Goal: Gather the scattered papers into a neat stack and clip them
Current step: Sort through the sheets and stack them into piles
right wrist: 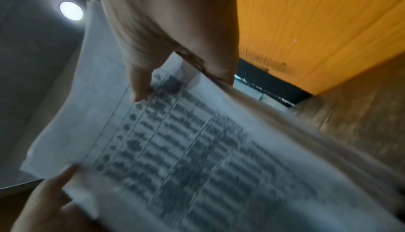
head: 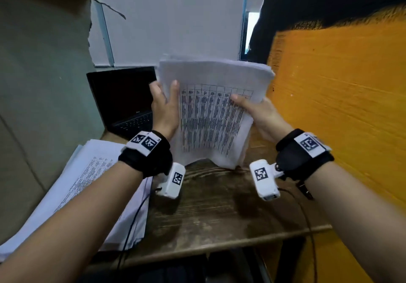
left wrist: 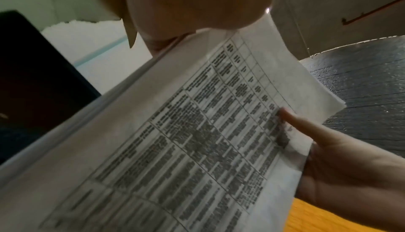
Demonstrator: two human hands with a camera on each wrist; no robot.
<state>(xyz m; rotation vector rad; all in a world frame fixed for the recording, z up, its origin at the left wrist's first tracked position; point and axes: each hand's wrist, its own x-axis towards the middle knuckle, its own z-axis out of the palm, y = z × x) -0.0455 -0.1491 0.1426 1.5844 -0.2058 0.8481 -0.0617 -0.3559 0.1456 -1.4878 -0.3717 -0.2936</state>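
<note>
A thick stack of printed papers (head: 211,117), its top sheet a table of text, stands nearly upright with its bottom edge just above the wooden table (head: 219,205). My left hand (head: 165,102) grips the stack's left edge, thumb on the front. My right hand (head: 250,106) grips the right edge, its thumb lying on the printed table. The left wrist view shows the stack (left wrist: 186,140) close up, with my right hand (left wrist: 342,170) at its far side. In the right wrist view my right thumb (right wrist: 140,88) presses the blurred sheet (right wrist: 208,149). No clip is in view.
A second pile of printed papers (head: 94,186) lies at the table's left, partly under my left forearm. An open black laptop (head: 123,102) stands behind it. An orange wall (head: 340,106) closes the right side, and cardboard (head: 44,73) the left.
</note>
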